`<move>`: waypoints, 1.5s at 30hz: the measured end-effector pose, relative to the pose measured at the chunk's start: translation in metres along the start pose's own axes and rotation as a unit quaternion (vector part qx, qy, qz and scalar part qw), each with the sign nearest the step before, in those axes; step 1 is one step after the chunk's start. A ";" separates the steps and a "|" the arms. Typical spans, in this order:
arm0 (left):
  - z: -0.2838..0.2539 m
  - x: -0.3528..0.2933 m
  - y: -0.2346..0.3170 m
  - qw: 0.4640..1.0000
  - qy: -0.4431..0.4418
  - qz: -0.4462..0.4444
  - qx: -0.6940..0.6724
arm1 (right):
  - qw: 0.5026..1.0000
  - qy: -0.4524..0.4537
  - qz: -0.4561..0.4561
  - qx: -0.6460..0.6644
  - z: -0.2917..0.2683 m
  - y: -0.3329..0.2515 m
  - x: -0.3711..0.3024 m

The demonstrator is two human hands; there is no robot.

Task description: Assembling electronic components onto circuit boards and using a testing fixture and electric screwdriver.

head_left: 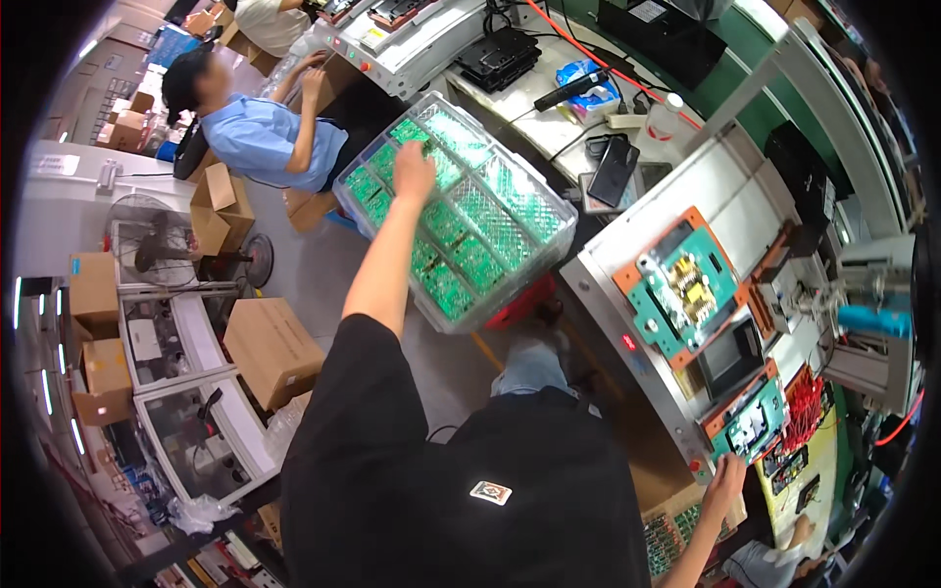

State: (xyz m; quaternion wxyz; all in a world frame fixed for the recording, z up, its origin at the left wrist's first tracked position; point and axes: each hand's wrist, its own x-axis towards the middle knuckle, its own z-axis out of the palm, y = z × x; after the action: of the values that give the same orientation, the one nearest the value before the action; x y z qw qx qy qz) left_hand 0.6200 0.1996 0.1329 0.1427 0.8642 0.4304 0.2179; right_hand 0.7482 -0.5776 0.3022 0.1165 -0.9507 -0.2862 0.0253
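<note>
Left hand (415,174) down among green circuit boards (449,231) in a clear plastic divided crate (534,259): board-picking, I'd judge; lifting one calls for a gentle edge grip (its pinch? can't tell). White printed patch (490,493), unreadable from here. Now right hand (726,478), at a flat green fixture plate's (730,439) edge, hold unclear.

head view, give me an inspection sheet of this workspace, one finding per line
Surface: white bench carrying upper fixture and lower fixture
Things: green boards in clear bin
Clutter: phone and bottle at the back
Hands: left hand at the boards, right hand at the lower fixture's edge; grips unclear
Cables: red wires bunched beside the lower fixture
Surroundings: co-worker in blue shirt, cartons and fans to the left
</note>
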 end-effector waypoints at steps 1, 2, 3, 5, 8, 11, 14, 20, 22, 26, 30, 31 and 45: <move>0.006 -0.001 -0.008 1.000 -0.007 -0.003 -0.007 | 1.000 -0.004 0.003 -0.009 -0.009 0.011 -0.008; 0.009 0.000 -0.020 0.997 0.011 0.018 0.074 | 1.000 -0.019 -0.004 -0.009 -0.014 0.021 -0.015; 0.018 -0.007 -0.027 0.988 0.024 0.039 0.150 | 0.999 -0.037 -0.008 -0.014 -0.023 0.036 -0.025; 0.023 -0.009 -0.041 0.983 0.010 0.046 0.177 | 0.999 -0.044 0.002 -0.017 -0.031 0.046 -0.033; 0.002 0.012 -0.049 0.976 -0.052 0.055 0.202 | 0.997 -0.065 0.004 -0.039 -0.036 0.032 -0.034; -0.029 0.008 -0.036 0.978 -0.116 0.065 0.163 | 0.993 -0.087 0.078 -0.002 -0.056 0.013 -0.032; -0.045 0.013 -0.041 0.993 -0.096 0.020 -0.068 | 0.996 -0.014 0.086 -0.023 -0.058 -0.011 -0.033; -0.109 0.023 0.001 0.755 -0.197 -0.044 -0.624 | 0.981 0.122 0.089 0.126 -0.021 -0.139 0.036; -0.138 0.004 0.088 0.599 -0.210 -0.139 -0.760 | 0.970 0.129 0.041 0.200 -0.017 -0.183 0.054; -0.095 -0.040 0.173 0.572 -0.405 -0.153 -0.697 | 0.940 0.135 0.001 0.314 -0.018 -0.218 0.064; -0.096 -0.148 0.319 0.538 -0.736 -0.087 -0.401 | 0.921 0.059 -0.013 0.384 -0.027 -0.224 0.066; -0.093 -0.169 0.344 0.481 -0.800 -0.006 -0.359 | 0.917 0.062 -0.013 0.394 -0.024 -0.214 0.062; -0.036 -0.232 0.357 0.769 -0.299 0.455 -0.336 | 0.965 0.129 -0.016 0.228 0.085 -0.109 0.091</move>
State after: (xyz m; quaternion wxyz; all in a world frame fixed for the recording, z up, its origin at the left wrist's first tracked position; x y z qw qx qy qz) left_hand 0.7214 -0.1958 0.2597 0.4295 0.8773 -0.1783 0.1188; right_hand 0.7559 -0.4221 0.2468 0.3668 -0.8893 -0.2708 -0.0348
